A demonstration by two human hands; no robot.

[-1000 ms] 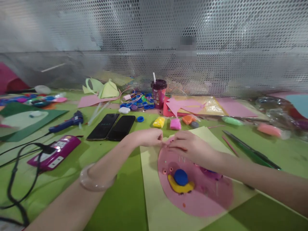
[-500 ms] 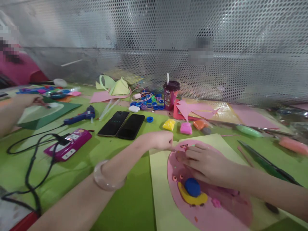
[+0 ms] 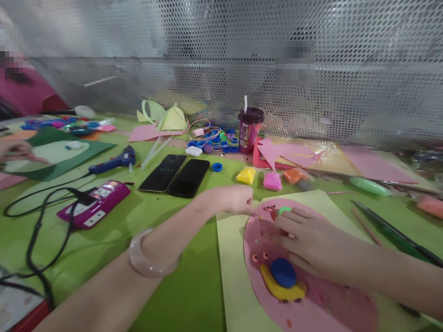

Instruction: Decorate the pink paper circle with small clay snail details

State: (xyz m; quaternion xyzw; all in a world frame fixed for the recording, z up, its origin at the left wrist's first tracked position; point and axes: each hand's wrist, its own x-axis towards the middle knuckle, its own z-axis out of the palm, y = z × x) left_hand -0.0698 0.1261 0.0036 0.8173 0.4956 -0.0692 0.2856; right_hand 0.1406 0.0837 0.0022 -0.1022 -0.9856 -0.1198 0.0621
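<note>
My left hand (image 3: 238, 199), closed with its fingers curled in, reaches to the upper left edge of a pink oval sheet (image 3: 258, 295). Anything in its fingertips is too small to make out. My right hand (image 3: 304, 235) rests over the oval, palm down, its fingers somewhat bent but apart, partly covering a light green round piece (image 3: 284, 210). Below the hands, a clay snail shape has a blue round shell (image 3: 283, 272) on a yellow curved body (image 3: 277, 290). Two small pink eye-like pieces (image 3: 260, 256) sit above it. The oval lies on a pale yellow sheet (image 3: 230, 276).
Bagged yellow clay (image 3: 246, 175) and pink clay (image 3: 272, 180) lie behind the sheet, near a lidded cup (image 3: 249, 131). Two phones (image 3: 188, 177), a glue gun (image 3: 114, 161) and a corded purple power strip (image 3: 95, 205) are leftward. Green-handled scissors (image 3: 391, 226) lie right. Another person's hand (image 3: 17, 151) is far left.
My right hand has shifted slightly on the oval, showing more of the green piece. My left hand stays nearly in place. The other person's hand has drawn back left.
</note>
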